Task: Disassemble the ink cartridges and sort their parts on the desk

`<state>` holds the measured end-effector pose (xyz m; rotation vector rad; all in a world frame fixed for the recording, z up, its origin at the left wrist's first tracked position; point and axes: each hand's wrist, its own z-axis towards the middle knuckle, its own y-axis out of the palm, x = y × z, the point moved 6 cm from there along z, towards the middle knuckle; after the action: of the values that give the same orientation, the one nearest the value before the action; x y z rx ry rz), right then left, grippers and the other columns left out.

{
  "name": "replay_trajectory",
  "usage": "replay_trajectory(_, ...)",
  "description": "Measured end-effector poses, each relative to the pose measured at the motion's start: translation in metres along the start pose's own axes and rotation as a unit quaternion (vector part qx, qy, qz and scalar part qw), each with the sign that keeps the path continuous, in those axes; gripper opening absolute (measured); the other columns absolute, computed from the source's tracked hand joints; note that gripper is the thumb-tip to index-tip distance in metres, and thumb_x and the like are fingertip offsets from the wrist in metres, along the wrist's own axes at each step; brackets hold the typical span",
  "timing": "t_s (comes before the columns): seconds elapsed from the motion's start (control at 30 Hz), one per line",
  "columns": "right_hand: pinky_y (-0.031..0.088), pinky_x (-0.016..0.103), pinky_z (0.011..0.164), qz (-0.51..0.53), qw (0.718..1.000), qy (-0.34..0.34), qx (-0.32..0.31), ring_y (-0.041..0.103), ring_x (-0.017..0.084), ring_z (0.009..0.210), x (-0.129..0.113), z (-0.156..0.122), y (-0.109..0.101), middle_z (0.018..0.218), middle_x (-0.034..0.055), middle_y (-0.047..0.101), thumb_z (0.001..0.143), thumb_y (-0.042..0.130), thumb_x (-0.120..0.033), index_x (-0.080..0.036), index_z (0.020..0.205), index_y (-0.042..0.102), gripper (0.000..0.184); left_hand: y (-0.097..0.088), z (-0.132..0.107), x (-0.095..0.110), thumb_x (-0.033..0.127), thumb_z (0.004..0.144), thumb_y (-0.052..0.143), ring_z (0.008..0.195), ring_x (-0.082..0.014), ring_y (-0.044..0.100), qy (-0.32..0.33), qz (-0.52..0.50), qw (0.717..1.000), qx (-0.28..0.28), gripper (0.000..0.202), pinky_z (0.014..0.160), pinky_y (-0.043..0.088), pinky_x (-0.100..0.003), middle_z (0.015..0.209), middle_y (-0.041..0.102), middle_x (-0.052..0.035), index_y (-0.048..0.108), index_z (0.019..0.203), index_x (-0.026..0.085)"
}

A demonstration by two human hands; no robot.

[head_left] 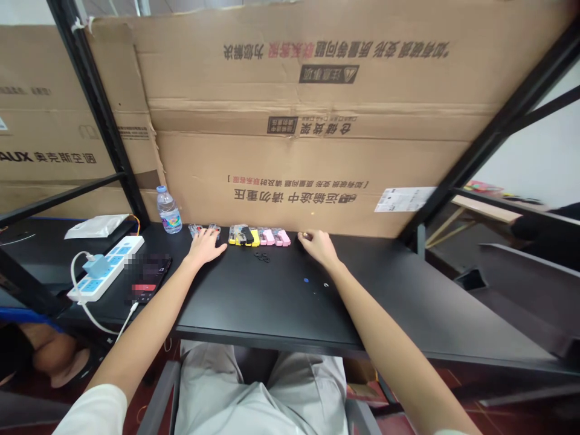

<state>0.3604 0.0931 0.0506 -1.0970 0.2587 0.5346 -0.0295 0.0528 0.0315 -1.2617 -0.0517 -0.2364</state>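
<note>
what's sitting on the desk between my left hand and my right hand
In the head view, a row of small yellow, black and pink pieces lies between the left hand and right hand, with small dark rings just in front.

- The bare left arm (149, 329) enters from about seven o'clock and runs straight toward one o'clock, elbow nearly extended, a white short sleeve (93, 414) at its shoulder end.
- The bare left hand (206, 246) lies palm down, flat, fingers spread loosely and pointing to about twelve o'clock, thumb angled out toward three o'clock; it grips nothing.
- The bare right arm (385, 344) enters from about five o'clock and stretches toward eleven o'clock, also close to straight.
- The bare right hand (317, 244) rests knuckles up, fingers curled inward toward nine o'clock; whether they pinch anything cannot be told.
- The two hands are well apart, level with each other.
- Light grey trousered thighs (254, 393) sit at six o'clock, between the arms.
</note>
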Motion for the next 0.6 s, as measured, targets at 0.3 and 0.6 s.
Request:
replay_trajectory(0.3,0.036,0.029,0.061,0.006,1.000,0.018,-0.010,0.061,0.021,0.068,0.009,0.002,0.002,0.073,0.0095,0.072,0.092,0.056,-0.043,-0.021,0.070,0.066,0.033,0.008,0.001,-0.020,0.056,0.095,0.059,0.150,-0.0510,0.037,-0.089,0.001,0.996,-0.027,0.067,0.119,0.035,-0.061,0.165,0.044,-0.0191,0.055,0.150,0.019)
replay_trajectory(0.6,0.035,0.029,0.062,-0.027,0.999,0.019,-0.012,0.067,0.023,0.074,-0.010,-0.005,-0.001,0.076,0.0098,0.074,0.094,0.057,-0.038,-0.022,0.068,0.064,0.030,-0.005,-0.004,-0.009,0.037,0.094,0.065,0.153,-0.0431,0.037,-0.039,-0.018,0.997,0.069,0.055,0.125,0.031,-0.058,0.161,0.049,-0.0175,0.057,0.147,0.022)
